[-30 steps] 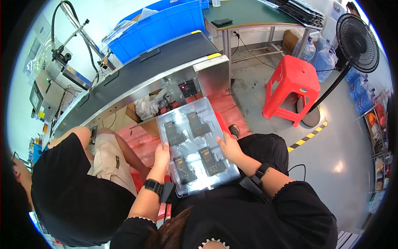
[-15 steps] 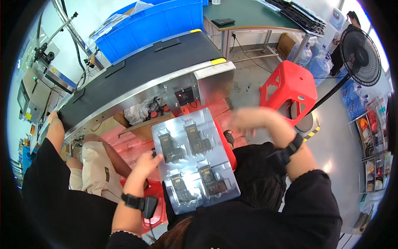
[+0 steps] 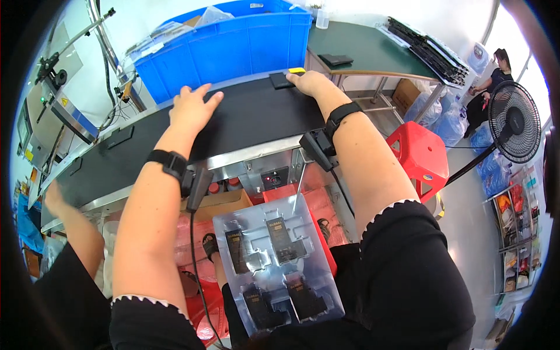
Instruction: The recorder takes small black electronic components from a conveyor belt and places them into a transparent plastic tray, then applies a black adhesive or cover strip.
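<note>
My right hand (image 3: 307, 83) reaches to the far right end of the black conveyor belt (image 3: 251, 114), its fingers closed at the edge of a thin flat black battery (image 3: 281, 80). Over the middle of the belt, my left hand (image 3: 194, 111) has its fingers spread and holds nothing. A clear plastic tray (image 3: 271, 211) lies on my lap. In its pockets sit several flat black batteries (image 3: 284, 239) with pale lettering. Two more flat black pieces, one a battery-like rectangle (image 3: 121, 137), lie farther left on the belt.
Behind the belt stands a large blue bin (image 3: 233, 55). A green table (image 3: 367, 49) is at the back right, with a red stool (image 3: 419, 154) and a black fan (image 3: 513, 122) nearer. At the left, a co-worker's arm (image 3: 73, 221) rests by the belt.
Both my hands have moved up to the belt; the left has let go of the tray, and the right has closed on a battery. The view has shifted, and the tray appears lower.
</note>
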A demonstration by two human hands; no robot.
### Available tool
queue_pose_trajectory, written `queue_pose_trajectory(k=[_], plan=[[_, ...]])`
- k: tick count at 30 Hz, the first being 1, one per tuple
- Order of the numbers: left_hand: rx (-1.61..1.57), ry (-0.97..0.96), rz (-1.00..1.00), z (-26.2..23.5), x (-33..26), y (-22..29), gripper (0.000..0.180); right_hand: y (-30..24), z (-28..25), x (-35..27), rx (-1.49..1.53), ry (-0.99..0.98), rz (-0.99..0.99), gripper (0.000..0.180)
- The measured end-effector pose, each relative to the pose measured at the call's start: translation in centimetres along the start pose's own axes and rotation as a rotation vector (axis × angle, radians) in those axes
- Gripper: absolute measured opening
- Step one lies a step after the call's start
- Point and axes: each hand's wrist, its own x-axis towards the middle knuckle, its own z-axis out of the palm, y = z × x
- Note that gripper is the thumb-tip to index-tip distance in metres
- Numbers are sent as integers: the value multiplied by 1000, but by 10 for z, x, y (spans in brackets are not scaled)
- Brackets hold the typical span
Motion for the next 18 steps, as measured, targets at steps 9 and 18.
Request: queue_pose_trajectory(k=[9,18], plan=[[50,-15,244,14,14,33,31,-11,-60,-40,504,316,-142,28],[262,172,570,-22,-35,50,8,-7,-89,-222,461,-37,-520,35]])
